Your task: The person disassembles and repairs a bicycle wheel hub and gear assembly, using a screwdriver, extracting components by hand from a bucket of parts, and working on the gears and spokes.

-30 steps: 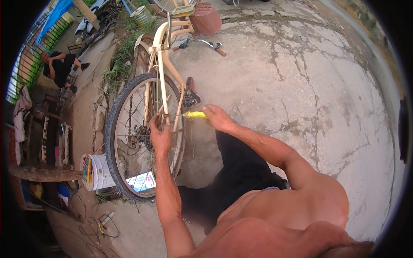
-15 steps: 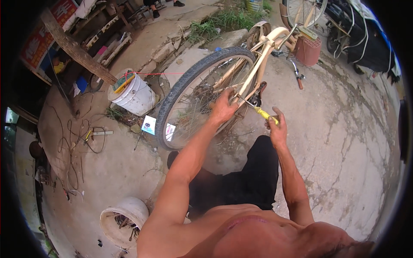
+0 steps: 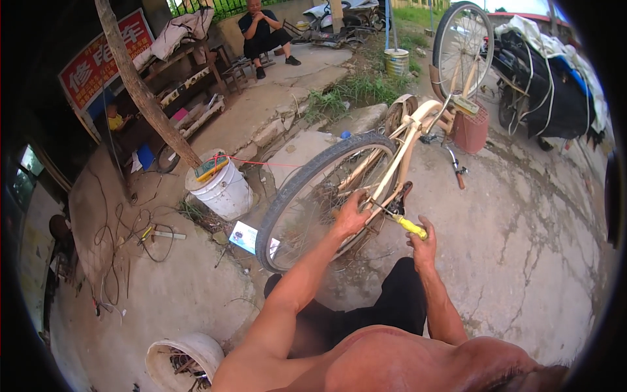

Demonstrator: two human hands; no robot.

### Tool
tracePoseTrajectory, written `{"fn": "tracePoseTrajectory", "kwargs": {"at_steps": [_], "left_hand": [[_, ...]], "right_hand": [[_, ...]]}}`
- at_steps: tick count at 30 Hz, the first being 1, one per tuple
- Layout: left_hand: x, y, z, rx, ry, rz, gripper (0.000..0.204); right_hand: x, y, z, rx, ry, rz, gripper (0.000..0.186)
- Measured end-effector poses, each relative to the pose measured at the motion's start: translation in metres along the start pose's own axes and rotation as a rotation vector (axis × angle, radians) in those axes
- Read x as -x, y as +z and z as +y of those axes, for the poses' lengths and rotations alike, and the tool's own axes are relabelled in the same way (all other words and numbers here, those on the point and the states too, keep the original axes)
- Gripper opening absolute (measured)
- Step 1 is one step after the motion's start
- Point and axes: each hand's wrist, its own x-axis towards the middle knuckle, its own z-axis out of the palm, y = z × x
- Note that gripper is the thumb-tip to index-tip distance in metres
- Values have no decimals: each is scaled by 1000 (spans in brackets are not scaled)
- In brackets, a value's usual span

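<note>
Holding yellow-handled screwdriver [image 3: 411,226] at cream-framed bicycle [image 3: 405,146].

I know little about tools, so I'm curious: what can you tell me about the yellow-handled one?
The yellow-handled tool looks like a screwdriver, with a bright, seemingly plastic grip and a thin, straight shaft that looks like metal. The right hand holds the grip's near end. The tool slants, its shaft pointing leftward and away from the person, toward the cream bicycle frame by the left hand. Its tip is too small to make out, so whether it touches the frame is unclear.
</note>
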Motion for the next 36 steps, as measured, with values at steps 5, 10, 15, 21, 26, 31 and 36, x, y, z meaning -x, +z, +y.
{"fn": "tracePoseTrajectory", "kwargs": {"at_steps": [5, 10, 15, 21, 26, 31, 36], "left_hand": [[0, -7, -5, 11, -6, 30, 71], [-12, -11, 0, 63, -2, -41, 75], [-12, -20, -5, 40, -29, -55, 78], [-7, -17, -3, 48, -49, -68, 79], [-5, -11, -3, 64, -54, -86, 79], [-3, -20, 10, 85, -88, -77, 78], [-14, -15, 3, 68, -84, -85, 79]], "right_hand": [[-8, -5, -27, -173, 590, -89, 44], [-7, 1, -30, -93, 219, -69, 43], [-11, 13, -42, -249, 449, 4, 43], [-9, -3, -20, -115, 428, -144, 45], [5, 6, -23, -187, 334, 10, 40], [-13, -2, -24, -140, 602, -146, 43], [-7, 11, -13, -32, 186, 7, 41]]}}
